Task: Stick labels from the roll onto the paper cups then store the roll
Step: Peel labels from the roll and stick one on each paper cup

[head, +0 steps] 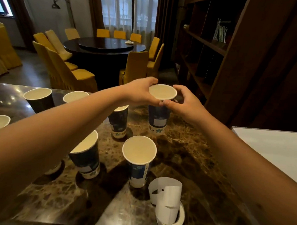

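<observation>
Both hands grip the rim of the far paper cup (pixel 159 113): left hand (pixel 140 92) and right hand (pixel 185 102) meet at the thumbs. A blank white label (pixel 159 122) sits on its dark blue side; the printing below is unreadable. The label roll (pixel 169 214) lies on the marble table (pixel 185 150), its strip curling beside the nearest cup (pixel 138 161).

Round dark table (pixel 103 46), yellow chairs (pixel 71 71), curtained window (pixel 127 7), wooden shelving (pixel 210 46).
</observation>
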Demonstrator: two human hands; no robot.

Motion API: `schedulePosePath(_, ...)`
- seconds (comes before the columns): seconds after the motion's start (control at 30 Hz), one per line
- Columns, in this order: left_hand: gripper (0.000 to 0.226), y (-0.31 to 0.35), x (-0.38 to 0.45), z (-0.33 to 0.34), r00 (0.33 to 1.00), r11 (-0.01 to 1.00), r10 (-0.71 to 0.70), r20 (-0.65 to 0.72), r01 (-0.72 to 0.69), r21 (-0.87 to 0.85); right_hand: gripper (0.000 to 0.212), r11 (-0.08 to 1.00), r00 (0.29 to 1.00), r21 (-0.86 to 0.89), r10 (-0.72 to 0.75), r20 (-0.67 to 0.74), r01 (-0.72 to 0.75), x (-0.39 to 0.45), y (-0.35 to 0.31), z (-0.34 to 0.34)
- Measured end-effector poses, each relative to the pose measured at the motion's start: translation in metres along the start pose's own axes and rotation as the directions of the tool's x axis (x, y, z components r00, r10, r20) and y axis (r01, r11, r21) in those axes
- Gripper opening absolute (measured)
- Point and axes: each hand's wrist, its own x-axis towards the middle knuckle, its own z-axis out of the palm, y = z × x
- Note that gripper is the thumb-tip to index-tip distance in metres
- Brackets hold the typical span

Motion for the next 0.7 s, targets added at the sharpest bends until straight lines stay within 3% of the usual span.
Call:
schedulePosePath(0.2,0.087,-0.036,0.039,0.023,0.99,0.962,-0.084,0.114,0.051,0.27,0.079,0.979,0.996,-0.199,0.061,0.068,-0.046,0.03,0.024,0.021)
schedulePosePath(0.37,0.092,-0.057,0.052,0.031,0.97,0.88,-0.159,0.184,0.055,0.472,0.077,0.966,0.99,-0.249,0.101,0.094,-0.075,0.038,0.036,0.041)
schedulePosePath(0.7,0.097,-0.068,0.055,0.029,0.951,0.798,-0.208,0.231,0.028,0.603,0.073,0.964,0.978,-0.235,0.157,0.137,-0.122,0.041,0.047,0.052)
